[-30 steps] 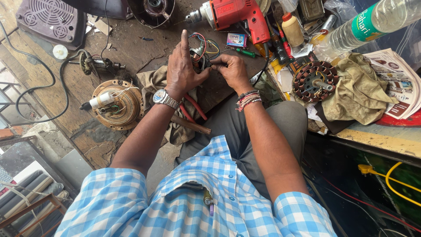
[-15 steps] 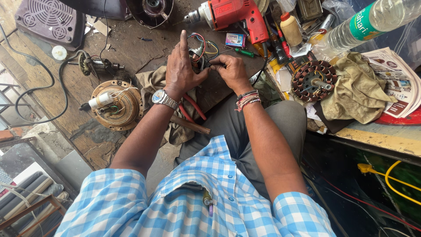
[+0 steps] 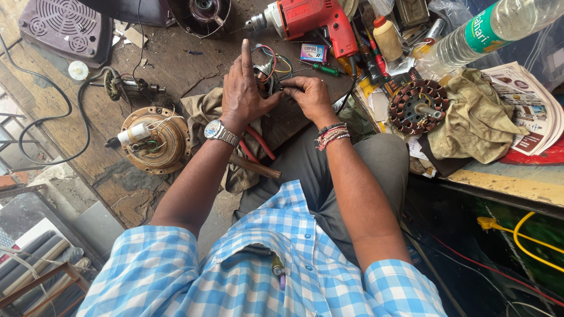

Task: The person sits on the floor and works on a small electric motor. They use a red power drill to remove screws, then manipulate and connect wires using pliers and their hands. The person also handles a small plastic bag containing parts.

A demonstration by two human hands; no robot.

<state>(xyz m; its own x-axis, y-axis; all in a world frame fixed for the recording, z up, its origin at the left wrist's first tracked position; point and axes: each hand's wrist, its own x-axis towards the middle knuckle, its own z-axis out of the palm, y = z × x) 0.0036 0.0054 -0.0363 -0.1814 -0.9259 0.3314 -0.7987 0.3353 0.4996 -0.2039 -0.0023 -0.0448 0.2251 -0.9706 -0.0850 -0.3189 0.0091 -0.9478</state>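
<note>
Pinching wired part (image 3: 267, 73) between left hand (image 3: 244, 97), right hand (image 3: 308, 97)

There was one red electric drill (image 3: 311, 20) at the top of the wooden bench. One clear plastic bottle with a green label (image 3: 490, 32) lay at the right. Two round copper-wound motor parts showed: a brown stator with a shaft (image 3: 418, 107) and a brass-coloured housing (image 3: 154, 140). One crumpled tan rag (image 3: 473, 120) lay there, with one folded newspaper (image 3: 531, 105). One grey vented cover (image 3: 64, 26) sat top left.
</note>
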